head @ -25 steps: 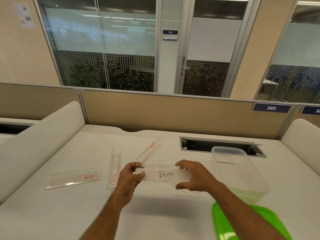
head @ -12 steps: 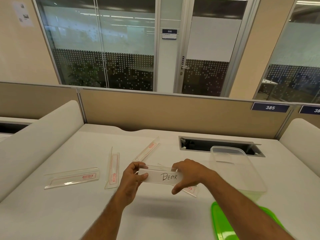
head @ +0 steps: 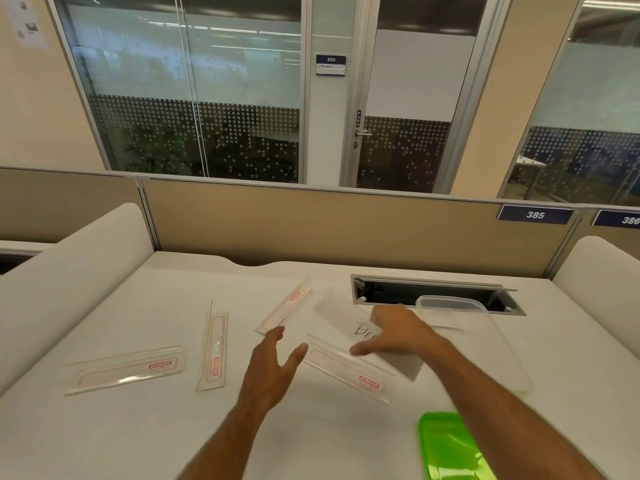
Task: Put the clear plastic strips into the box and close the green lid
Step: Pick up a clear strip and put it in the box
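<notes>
Box (head: 498, 344), clear plastic, sits open on the white desk (head: 138, 431) toward its right edge, just in front of the cable slot (head: 433, 292) at the back edge. Green lid (head: 453, 448) lies flat near the front-right corner, apart from the box w/ bare desk between.

Strips, clear w/ red print: one long strip (head: 124, 370) lies toward the left edge, roughly parallel to the front edge. Second strip (head: 214, 351) lies just right of it, running front to back. Third strip (head: 287, 306) is angled at desk centre, toward the back. Fourth strip (head: 346, 368) lies diagonally between the two hands.

Blurred strip w/ handwritten card (head: 363, 332) is in the right hand (head: 405, 336), thumb under, fingers curled over its far end; it's tilted, its near end over the fourth strip, beside the box. Can't tell if it touches the box rim.

Left hand (head: 273, 368) is spread wide open, holding nothing, above the desk just left of the fourth strip.
</notes>
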{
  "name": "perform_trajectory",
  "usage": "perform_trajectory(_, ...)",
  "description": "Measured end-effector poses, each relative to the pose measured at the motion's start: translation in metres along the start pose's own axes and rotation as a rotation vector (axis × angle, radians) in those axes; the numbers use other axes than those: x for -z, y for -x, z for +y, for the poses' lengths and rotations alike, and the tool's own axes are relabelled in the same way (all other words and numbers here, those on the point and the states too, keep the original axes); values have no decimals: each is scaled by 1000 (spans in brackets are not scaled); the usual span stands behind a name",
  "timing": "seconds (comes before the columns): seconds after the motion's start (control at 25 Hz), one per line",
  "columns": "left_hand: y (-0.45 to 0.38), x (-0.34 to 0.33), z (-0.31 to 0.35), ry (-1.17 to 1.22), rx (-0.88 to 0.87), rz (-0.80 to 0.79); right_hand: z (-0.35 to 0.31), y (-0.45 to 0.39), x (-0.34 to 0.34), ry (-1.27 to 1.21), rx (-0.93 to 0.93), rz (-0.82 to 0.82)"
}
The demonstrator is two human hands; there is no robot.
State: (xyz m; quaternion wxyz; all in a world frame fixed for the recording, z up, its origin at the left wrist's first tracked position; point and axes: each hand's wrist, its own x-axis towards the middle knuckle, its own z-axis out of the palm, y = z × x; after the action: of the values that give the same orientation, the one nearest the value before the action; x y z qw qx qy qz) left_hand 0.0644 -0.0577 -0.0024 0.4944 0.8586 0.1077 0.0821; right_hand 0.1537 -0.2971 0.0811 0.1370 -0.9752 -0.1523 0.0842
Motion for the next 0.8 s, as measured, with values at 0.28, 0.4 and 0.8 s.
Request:
perform_trajectory(0.28,-18,-21,-48,-663,-108,-180,100,7,33,-61,-483,367)
perform_trajectory(0.4,-27,-33,-60,-744,-91,-207,130,10,23,-43,-612,372)
perform_trajectory(0.8,-38,-56,-86,-790,-114,-148,168,-4,-35,109,-806,114)
